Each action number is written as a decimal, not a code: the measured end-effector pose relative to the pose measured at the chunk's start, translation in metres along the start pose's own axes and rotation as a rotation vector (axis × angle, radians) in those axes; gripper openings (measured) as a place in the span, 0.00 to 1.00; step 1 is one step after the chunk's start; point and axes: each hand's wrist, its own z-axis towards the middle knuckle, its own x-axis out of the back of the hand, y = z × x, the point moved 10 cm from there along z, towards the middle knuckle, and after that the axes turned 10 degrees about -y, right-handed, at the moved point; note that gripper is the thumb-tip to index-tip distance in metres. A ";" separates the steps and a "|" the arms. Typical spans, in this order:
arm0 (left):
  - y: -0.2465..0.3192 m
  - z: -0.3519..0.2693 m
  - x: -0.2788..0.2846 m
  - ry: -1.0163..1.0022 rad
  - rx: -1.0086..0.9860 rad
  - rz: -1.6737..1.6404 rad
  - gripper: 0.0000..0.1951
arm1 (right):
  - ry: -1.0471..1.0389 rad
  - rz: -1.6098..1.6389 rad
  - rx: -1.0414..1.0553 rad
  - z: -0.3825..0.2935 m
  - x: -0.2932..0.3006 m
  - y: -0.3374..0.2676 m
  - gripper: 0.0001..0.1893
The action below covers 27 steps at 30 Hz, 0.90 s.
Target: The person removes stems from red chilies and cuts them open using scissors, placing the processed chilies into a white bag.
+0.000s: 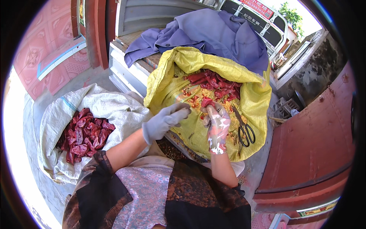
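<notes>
My left hand (171, 117), in a grey knit glove, hovers over the left side of an open yellow woven sack (160, 77). Its fingers are half curled and slightly apart, with nothing visible in them. In a camouflage-patterned glove, my right hand (218, 120) pinches a red dried chili pepper (207, 101). Beyond it, a heap of dried chili peppers (223, 83) rests in the sack, with yellow seeds (201, 94) and red bits scattered on the plastic. Black-handled scissors (242, 126) lie right of my right hand, blades pointing away.
A white woven sack (128, 111) holding several dark red dried peppers (85, 137) stands on the floor at left. Behind the yellow sack, a purple-blue jacket (211, 34) drapes over a metal vehicle bed (125, 71). A red metal door (308, 137) borders the right side.
</notes>
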 end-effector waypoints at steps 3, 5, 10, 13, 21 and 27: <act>0.021 0.020 -0.025 -0.035 -0.229 -0.107 0.22 | -0.016 0.088 0.023 -0.014 -0.017 0.017 0.09; 0.013 0.029 -0.025 -0.043 -0.189 -0.248 0.20 | 0.014 0.155 0.008 -0.020 -0.023 0.028 0.08; -0.002 0.031 -0.028 0.050 -0.147 -0.368 0.14 | -0.036 0.221 0.040 -0.024 -0.027 0.042 0.10; -0.005 0.032 -0.026 0.004 -0.206 -0.618 0.13 | -0.055 0.065 0.089 -0.029 -0.035 0.034 0.10; 0.005 0.027 -0.009 0.079 -0.178 -0.098 0.13 | -0.154 -0.628 0.316 -0.030 -0.012 -0.031 0.13; 0.005 0.033 -0.027 -0.135 -0.287 -0.015 0.24 | -0.489 -1.035 0.412 -0.017 -0.070 -0.054 0.21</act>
